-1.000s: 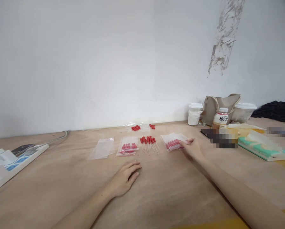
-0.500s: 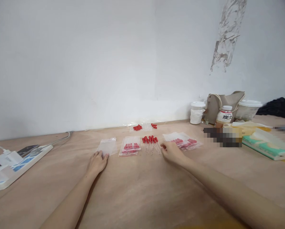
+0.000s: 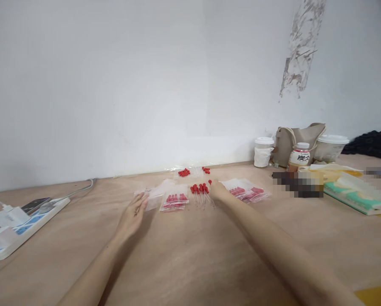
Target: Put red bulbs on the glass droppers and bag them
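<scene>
My left hand (image 3: 133,214) pinches the near-left edge of an empty clear zip bag (image 3: 155,197), which is tilted up off the table. In the middle lies a fanned row of glass droppers with red rubber bulbs (image 3: 200,189), tips toward me. At its right end my right hand (image 3: 219,191) is closed, and one red-bulbed dropper (image 3: 210,182) pokes out at its fingers. Bags with red-bulbed droppers (image 3: 175,200) lie between my left hand and the row. More filled bags (image 3: 247,192) sit just right of my right hand, which partly hides them.
Loose red bulbs (image 3: 184,172) lie on clear plastic by the wall. At left is a power strip (image 3: 34,225) with chargers and a phone (image 3: 35,205). On the right stand lidded cups (image 3: 263,151), a bottle (image 3: 300,156), a grey bag (image 3: 284,142) and a green-white pack (image 3: 352,193).
My left hand has lifted the empty zip bag from the table and tilted it. My right hand has moved slightly forward and left, and a dropper now shows at its fingers.
</scene>
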Demonstrator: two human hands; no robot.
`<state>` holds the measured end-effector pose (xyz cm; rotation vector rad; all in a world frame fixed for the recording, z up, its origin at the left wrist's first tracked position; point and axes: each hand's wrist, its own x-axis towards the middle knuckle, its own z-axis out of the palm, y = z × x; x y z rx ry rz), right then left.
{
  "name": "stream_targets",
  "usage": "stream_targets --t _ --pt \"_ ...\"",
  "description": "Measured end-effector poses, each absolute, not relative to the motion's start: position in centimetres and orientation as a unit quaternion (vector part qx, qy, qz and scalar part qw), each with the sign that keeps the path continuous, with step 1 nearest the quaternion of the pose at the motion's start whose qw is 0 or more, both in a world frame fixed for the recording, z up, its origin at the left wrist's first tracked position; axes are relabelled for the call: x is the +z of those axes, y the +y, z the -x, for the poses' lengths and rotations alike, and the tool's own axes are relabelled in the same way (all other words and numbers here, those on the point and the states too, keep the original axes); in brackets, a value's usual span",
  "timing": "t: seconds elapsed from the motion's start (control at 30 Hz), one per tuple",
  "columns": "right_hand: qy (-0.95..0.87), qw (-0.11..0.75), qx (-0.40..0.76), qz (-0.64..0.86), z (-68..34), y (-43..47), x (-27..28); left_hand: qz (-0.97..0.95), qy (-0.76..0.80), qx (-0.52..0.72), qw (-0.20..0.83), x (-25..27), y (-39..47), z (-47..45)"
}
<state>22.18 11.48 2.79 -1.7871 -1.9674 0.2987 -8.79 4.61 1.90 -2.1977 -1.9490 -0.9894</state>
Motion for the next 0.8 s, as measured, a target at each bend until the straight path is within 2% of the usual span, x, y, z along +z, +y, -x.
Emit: stream_targets --t 0.17,0.3,0.37,0.43,0.5,0.57,0.7,0.8 --pt "-0.689 0.328 0.131 0.633 -26.3 7.9 2.8 0.857 -0.452 -0.233 -0.084 2.1 0.5 3.2" --pt "-0.578 0.509 0.324 0.549 -29.2 4.8 0.5 0.904 -0.386 -0.144 -0.113 1.0 -1.9 0.2" --pt "-0.515 0.567 0.381 0.518 -29.8 3.7 -0.7 0.908 -0.380 -0.145 -0.107 0.8 -2.3 -0.4" --pt "-0.479 0.609 0.396 0.494 -30.0 3.0 -1.4 0.883 -0.412 -0.205 -0.090 0.8 -2.3 -0.6" --pt "-0.465 0.627 0.402 0.478 -29.9 2.7 -1.8 0.846 -0.452 -0.273 -0.072 0.9 -2.1 -0.5" --pt "-0.455 0.639 0.409 0.466 -29.6 2.5 -2.0 0.840 -0.460 -0.278 -0.071 0.9 -2.0 -0.3" --pt "-0.447 0.639 0.434 0.452 -29.1 2.4 -2.5 0.892 -0.412 -0.157 -0.105 0.7 -1.9 0.2" --pt "-0.453 0.631 0.446 0.444 -28.7 2.3 -2.8 0.905 -0.396 -0.117 -0.104 0.7 -1.8 0.2"
